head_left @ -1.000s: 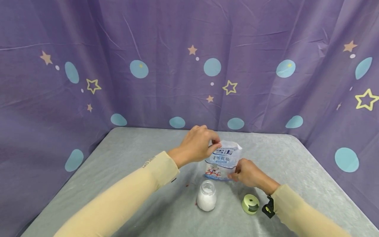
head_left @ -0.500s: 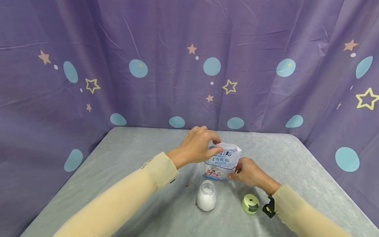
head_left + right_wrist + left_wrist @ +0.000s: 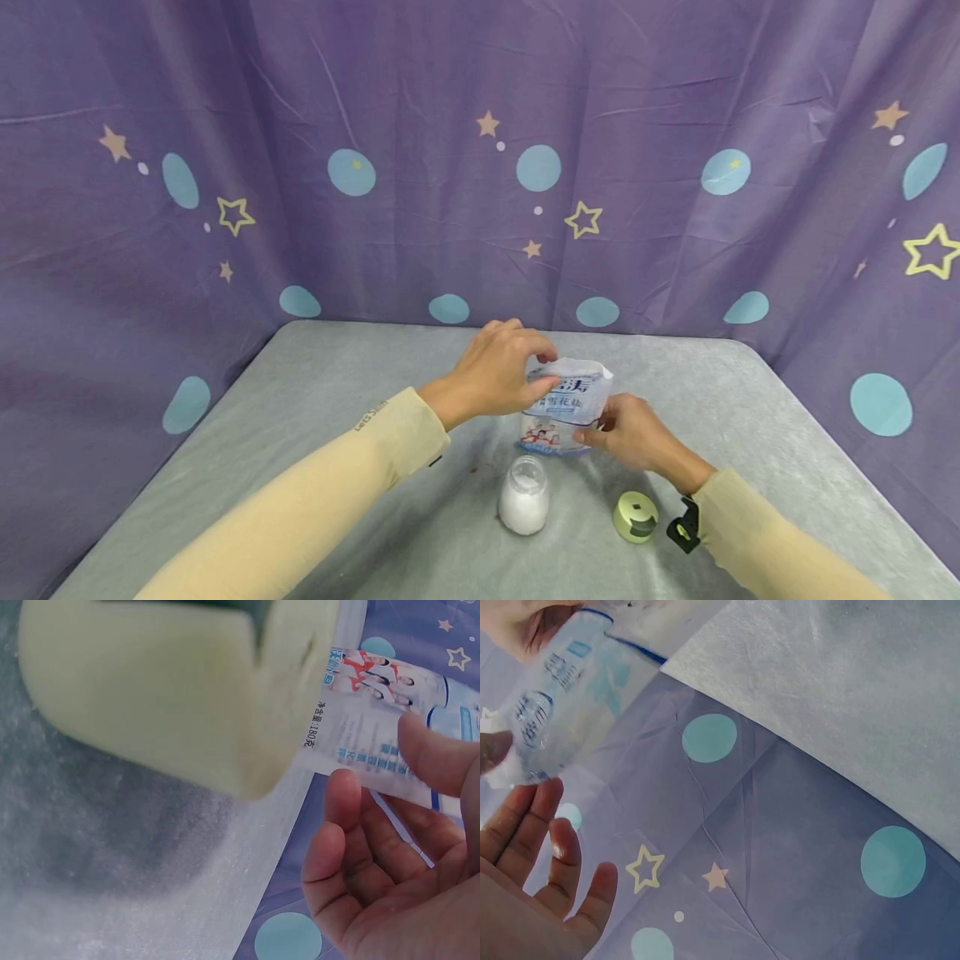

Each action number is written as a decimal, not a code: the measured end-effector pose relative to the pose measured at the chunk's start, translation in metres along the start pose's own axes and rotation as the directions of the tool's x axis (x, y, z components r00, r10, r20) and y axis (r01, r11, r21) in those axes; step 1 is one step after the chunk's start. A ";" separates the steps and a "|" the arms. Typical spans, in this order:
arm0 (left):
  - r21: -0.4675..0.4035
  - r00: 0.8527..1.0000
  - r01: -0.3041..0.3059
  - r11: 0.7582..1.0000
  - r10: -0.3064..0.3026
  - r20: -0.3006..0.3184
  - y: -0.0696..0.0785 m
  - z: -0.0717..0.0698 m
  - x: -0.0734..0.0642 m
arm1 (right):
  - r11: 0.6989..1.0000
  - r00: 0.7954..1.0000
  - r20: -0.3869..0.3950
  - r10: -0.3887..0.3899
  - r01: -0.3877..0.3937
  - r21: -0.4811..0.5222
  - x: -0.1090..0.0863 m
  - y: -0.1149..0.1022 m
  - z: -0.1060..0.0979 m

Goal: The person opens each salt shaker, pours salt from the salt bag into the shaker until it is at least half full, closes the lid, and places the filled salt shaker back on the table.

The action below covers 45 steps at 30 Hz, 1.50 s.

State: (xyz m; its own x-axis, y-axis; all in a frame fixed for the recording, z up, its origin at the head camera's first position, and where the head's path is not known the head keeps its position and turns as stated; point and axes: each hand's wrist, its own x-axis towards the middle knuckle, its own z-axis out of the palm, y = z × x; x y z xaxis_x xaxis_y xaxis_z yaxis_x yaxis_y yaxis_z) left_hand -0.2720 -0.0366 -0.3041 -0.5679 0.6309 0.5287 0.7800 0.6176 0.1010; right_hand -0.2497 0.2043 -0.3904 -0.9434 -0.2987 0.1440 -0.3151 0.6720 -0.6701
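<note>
A white-and-blue plastic bag of salt (image 3: 558, 408) stands upright on the table, behind a glass jar. My left hand (image 3: 498, 371) holds its upper left corner, thumb in front and fingers behind. In the left wrist view, the other fingers of my left hand (image 3: 536, 877) spread loosely below the bag. At the lower right edge, my right hand (image 3: 633, 433) pinches the bag, its thumb (image 3: 435, 754) on the printed face. The clear open jar (image 3: 524, 496), filled with white salt up toward its neck, sits in front of the bag.
A yellow-green round lid (image 3: 635, 517) lies right of the jar, near my right wrist. The grey cloth-covered table (image 3: 360, 500) reaches back to a purple curtain (image 3: 420, 208). Small reddish specks dot the cloth beside the jar.
My left thumb has slid slightly down the bag's front, and my right thumb has shifted a little up and left on it. The jar and lid have stayed put.
</note>
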 end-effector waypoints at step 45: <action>0.018 0.992 0.120 0.993 -0.119 -0.035 -0.005 0.000 -0.009 | 0.997 0.997 0.009 0.076 -0.076 -0.018 -0.001 -0.002 -0.002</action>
State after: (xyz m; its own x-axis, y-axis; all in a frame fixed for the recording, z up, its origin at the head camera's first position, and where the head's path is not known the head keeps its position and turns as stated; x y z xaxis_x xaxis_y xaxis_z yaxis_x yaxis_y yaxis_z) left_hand -0.2703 -0.0457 -0.3092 -0.6472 0.5361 0.5419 0.7016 0.6970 0.1484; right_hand -0.2485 0.2051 -0.3879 -0.9638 -0.2527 0.0856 -0.2440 0.7052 -0.6656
